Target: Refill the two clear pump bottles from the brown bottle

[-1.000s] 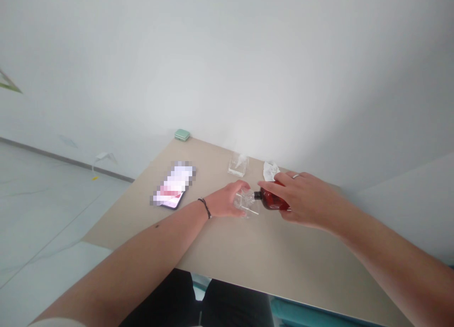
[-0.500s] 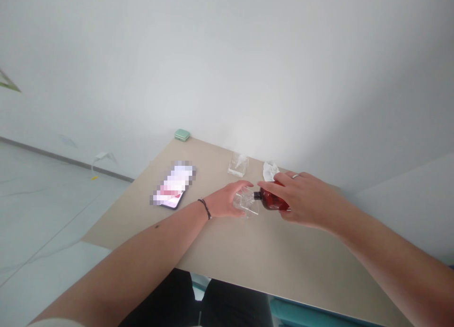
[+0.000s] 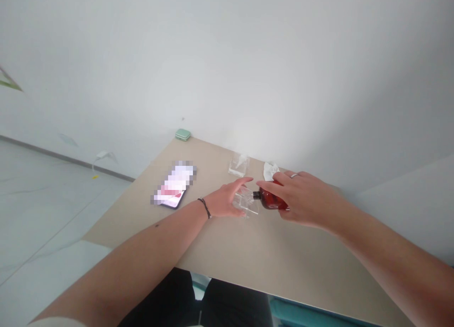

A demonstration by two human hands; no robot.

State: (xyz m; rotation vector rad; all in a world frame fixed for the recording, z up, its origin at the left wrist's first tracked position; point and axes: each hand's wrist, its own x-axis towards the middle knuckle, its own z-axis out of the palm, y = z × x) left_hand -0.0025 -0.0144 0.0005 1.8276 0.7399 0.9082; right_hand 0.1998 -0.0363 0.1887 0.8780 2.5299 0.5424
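My right hand (image 3: 301,199) is wrapped round a dark red bottle (image 3: 270,199), tipped on its side with its black neck pointing left. The neck is at the opening of a clear plastic container (image 3: 246,202). My left hand (image 3: 227,199) curves round that container from the left, thumb above and fingers below. Whether any liquid is flowing out I cannot make out. Just behind the bottle lies a crumpled white tissue (image 3: 271,171).
A second clear plastic container (image 3: 239,165) stands near the wall. To the left lies a phone (image 3: 173,187) with a lit, blurred screen. A small green case (image 3: 183,134) sits at the far left corner of the beige table (image 3: 230,251).
Almost nothing differs. The bottle and my right hand have shifted very slightly left; my left hand stays round the clear container.
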